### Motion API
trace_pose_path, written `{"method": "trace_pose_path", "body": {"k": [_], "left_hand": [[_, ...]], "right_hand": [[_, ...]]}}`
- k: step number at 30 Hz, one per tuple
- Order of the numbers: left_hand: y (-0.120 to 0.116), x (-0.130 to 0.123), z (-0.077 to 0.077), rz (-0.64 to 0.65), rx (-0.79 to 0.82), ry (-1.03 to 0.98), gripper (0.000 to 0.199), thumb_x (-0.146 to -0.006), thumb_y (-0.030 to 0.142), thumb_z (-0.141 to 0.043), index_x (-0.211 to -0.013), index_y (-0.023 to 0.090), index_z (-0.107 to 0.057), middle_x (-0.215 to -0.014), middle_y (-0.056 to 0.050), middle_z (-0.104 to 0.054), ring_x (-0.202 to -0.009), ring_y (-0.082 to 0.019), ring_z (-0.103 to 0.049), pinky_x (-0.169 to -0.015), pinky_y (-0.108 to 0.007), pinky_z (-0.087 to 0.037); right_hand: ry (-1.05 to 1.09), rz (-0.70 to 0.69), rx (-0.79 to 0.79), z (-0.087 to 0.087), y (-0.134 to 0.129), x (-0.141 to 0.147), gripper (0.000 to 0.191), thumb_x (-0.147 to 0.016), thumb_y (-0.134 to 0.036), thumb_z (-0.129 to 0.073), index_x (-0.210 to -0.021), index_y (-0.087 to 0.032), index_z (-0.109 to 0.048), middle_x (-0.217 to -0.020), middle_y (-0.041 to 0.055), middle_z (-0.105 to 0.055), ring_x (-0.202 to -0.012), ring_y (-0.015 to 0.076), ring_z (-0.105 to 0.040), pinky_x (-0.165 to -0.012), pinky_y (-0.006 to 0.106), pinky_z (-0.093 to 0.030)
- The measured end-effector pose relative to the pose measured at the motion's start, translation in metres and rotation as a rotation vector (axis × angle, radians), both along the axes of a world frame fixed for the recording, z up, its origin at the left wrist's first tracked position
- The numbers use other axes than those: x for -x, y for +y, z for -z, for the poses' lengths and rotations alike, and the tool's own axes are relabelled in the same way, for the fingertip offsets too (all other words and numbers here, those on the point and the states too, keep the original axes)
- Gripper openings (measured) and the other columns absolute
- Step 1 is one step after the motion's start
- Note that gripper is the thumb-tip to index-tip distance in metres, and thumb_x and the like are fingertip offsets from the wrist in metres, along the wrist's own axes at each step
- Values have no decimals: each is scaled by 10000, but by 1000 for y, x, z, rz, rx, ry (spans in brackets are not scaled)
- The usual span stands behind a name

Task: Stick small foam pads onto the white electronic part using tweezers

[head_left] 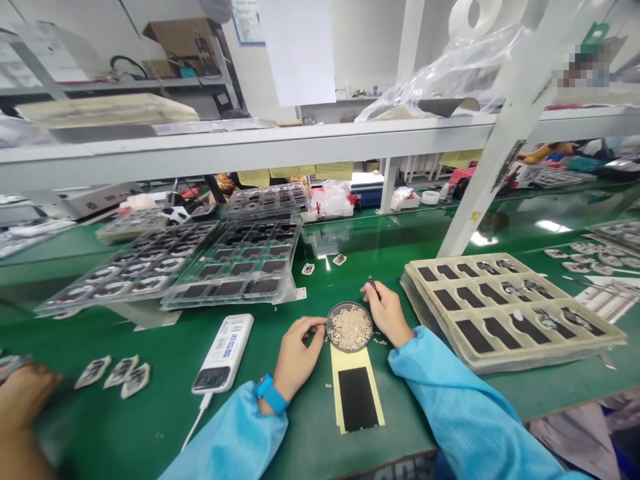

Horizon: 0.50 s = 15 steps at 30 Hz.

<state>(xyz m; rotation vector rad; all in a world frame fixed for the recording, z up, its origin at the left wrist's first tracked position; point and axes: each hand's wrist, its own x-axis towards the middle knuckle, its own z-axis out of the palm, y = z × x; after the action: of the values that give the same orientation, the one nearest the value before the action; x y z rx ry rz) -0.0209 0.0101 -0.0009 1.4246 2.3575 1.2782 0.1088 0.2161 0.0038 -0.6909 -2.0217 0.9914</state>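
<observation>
A round dark dish [349, 347] full of small pale pieces [350, 325] rests on the green bench in front of me. At its left rim is my left hand [299, 353], index finger stretched to the edge and thumb apart. My right hand [389, 312] is closed around a dark pen-like tool [373, 285], just right of the dish. The tool's lower end is hidden by the fingers. Below the dish lies a yellow sheet [377, 400] bearing a black rectangular pad [358, 399]. A few loose pale pieces lie beside the dish.
On the right, stacked cream trays [505, 300] hold black pads and some metallic parts. A white power bank [225, 353] with a cable lies left. Clear trays [230, 287] stand behind it. Another person's hand [30, 393] is at far left, near several small parts [123, 371]. A shelf beam [280, 147] crosses above.
</observation>
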Motion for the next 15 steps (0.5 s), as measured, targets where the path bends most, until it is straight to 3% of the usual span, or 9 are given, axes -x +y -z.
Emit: {"method": "trace_pose_path", "body": {"k": [4,6,9,12,15], "left_hand": [[50,27,-4,-82,115,195,437,-931,282,-564,-1339,127,-596,-1390,-131,-585,-1333,-248,-506,-1180,-373,-371],[84,44,-8,-167,184,217,558,-902,246,-593,-1406,19,-513,-1478,-225,-486,-1416,-320,-415,-1222,-422,-300],[131,65,-14,-334,282,211,677,-849,154,-636,-1459,-39,-413,-1537,-305,-361,-1467,-414,-300,-1222,-531,-238],[160,79,-20,-502,373,137,611,-908,232,-642,-1457,59,-437,-1506,-256,-409,-1420,-411,-364,-1158,-626,-293],[172,91,-32,-545,426,52,460,-944,352,-646,-1332,120,-558,-1406,-174,-518,-1322,-341,-482,-1108,-589,-384]], "right_hand": [[37,-7,25,7,6,-4,450,-1038,-505,-391,-954,-186,-698,-819,59,-732,-759,206,-684,-739,301,-502],[42,-16,15,8,8,-2,453,-1040,-508,-388,-970,-188,-701,-837,60,-736,-780,207,-689,-747,300,-506],[21,-40,-33,6,9,-2,412,-1021,-494,-448,-899,-195,-705,-846,65,-724,-808,215,-672,-758,308,-493],[-5,-47,-89,3,8,-7,371,-968,-474,-555,-745,-202,-671,-798,63,-675,-798,221,-631,-760,320,-462],[10,-13,-104,-1,6,-12,408,-959,-492,-572,-682,-202,-645,-747,53,-624,-764,212,-599,-749,321,-440]]}}
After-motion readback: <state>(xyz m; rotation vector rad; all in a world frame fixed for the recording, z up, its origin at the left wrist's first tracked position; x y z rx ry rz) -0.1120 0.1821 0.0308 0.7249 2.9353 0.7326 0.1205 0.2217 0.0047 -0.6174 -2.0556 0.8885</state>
